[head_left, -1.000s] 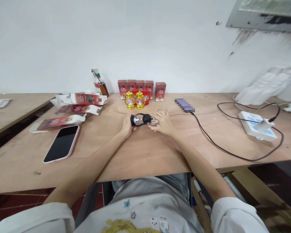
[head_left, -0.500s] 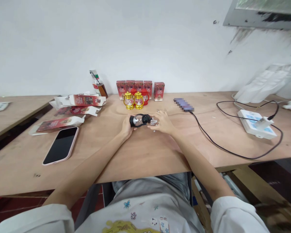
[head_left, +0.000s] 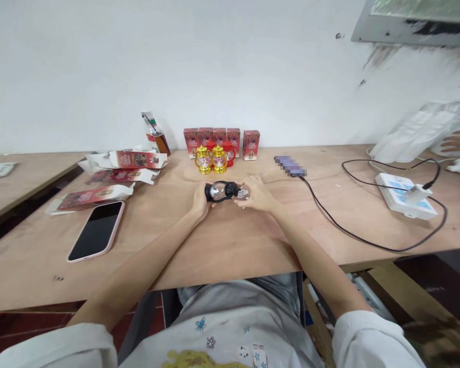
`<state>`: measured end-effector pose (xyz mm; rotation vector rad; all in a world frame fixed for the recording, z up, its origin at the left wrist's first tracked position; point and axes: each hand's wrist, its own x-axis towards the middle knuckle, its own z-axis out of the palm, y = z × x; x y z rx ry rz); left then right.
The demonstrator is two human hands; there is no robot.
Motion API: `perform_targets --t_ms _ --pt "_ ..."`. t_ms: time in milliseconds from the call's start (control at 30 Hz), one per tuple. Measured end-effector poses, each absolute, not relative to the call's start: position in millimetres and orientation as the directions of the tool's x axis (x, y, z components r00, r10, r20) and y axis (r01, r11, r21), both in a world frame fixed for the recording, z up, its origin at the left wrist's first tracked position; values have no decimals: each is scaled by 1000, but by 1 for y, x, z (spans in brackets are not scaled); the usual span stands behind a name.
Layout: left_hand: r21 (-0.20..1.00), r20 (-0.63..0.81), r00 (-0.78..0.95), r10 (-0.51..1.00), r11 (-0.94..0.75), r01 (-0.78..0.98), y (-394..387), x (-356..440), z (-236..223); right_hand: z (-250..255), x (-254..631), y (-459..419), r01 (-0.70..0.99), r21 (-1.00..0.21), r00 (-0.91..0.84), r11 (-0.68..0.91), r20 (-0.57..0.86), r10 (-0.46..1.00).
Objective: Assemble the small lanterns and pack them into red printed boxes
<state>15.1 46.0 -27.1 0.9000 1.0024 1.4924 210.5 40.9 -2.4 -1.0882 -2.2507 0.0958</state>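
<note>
A small black toy lantern (head_left: 221, 190) with a clear globe lies on its side just above the wooden table (head_left: 230, 240). My left hand (head_left: 200, 201) is closed around its left end. My right hand (head_left: 255, 195) pinches a small whitish part (head_left: 243, 193) against the lantern's right end. Behind them stand two gold lanterns (head_left: 211, 159) and a red lantern (head_left: 230, 152), in front of a row of red boxes (head_left: 221, 138).
A phone in a pink case (head_left: 96, 229) lies at the left, near flattened red cartons (head_left: 117, 169). A black cable (head_left: 352, 225) runs from a purple device (head_left: 290, 166) to a white power strip (head_left: 405, 196). Another person's hand (head_left: 458, 141) rests by white bags at the far right.
My hands stay on the black lantern almost unmoved. Another person's hand has come into view at the far right edge.
</note>
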Motion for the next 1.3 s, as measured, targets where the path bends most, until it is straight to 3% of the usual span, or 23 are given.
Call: perform_targets --t_ms 333,533,800,1033,1300 --pt "895 -65 -89 994 19 -445 44 15 -23 -10 202 38 359 -729 -435 583 422 795" --pt "829 -169 -62 984 108 -549 40 19 -19 -14 193 35 231 -819 -405 526 410 817" --pt "796 -190 -101 977 92 -599 34 26 -14 -12 192 34 214 -832 -360 512 420 833" --pt "810 -210 -170 963 74 -582 31 30 -13 -8 197 37 315 -774 -338 549 449 827" --pt "841 -209 -111 972 120 -528 36 26 -13 -1 203 36 516 -651 -351 557 432 831"
